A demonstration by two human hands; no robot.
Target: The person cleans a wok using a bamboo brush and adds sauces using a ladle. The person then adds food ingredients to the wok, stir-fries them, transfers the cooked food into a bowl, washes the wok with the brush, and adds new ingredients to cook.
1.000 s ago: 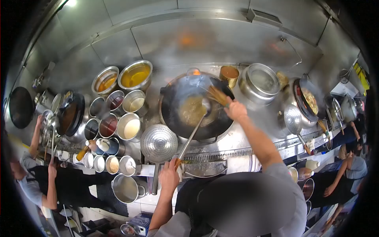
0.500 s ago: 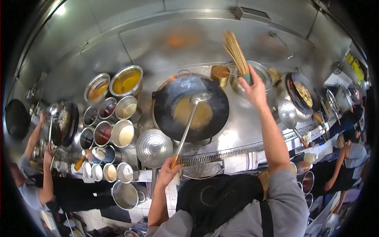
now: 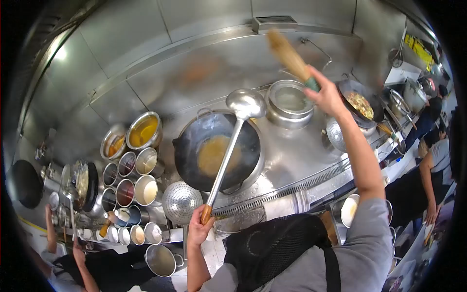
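My left hand [image 3: 198, 227] is closed round the wooden end of a long steel ladle [image 3: 228, 158]. The ladle's bowl is raised over the far right rim of a large black wok [image 3: 187, 158], which holds cloudy yellowish liquid [image 3: 211, 155]. My right hand [image 3: 325, 92] grips a bamboo brush [image 3: 292, 58] by its green band. The brush is held up with its bristles towards the back wall, slightly blurred. Below and beside it stands a round steel pot [image 3: 291, 104] with cloudy liquid.
A perforated strainer [image 3: 182, 202] lies left of the front rail. Bowls of yellow liquid [image 3: 144, 130] and several sauce containers [image 3: 146, 190] stand further left. At the right are a wok of food [image 3: 360, 104] and another strainer [image 3: 335, 135]. Co-workers [image 3: 433, 170] stand at both sides.
The brush has gone from the wok to up beside the back wall. The ladle's bowl has lifted out of the wok. The camera view has shifted to the right.
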